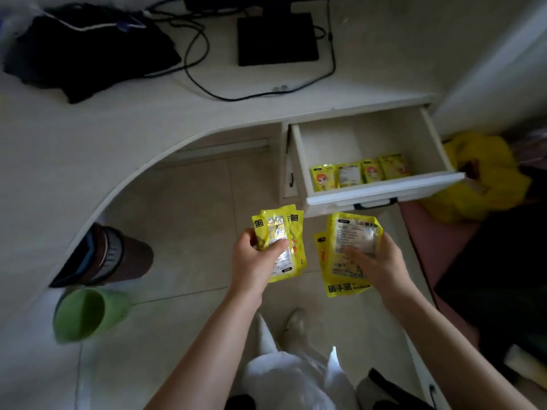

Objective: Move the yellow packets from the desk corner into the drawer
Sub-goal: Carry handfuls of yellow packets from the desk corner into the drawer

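Nearest the camera, two small fans of yellow hand-warmer packets are held above the floor tiles. The left-hand packets (282, 241) are pinched between thumb and curled fingers of the left hand (254, 261); the right-hand packets (346, 255) are gripped by the right hand (377, 261), their long axes running roughly 12 to 6 o'clock. From both grips the open drawer (384, 189) lies toward 1 o'clock, and the right hand is judged the nearer. A row of packets (359, 173) is already stood against the drawer's front wall, so space remains behind it.
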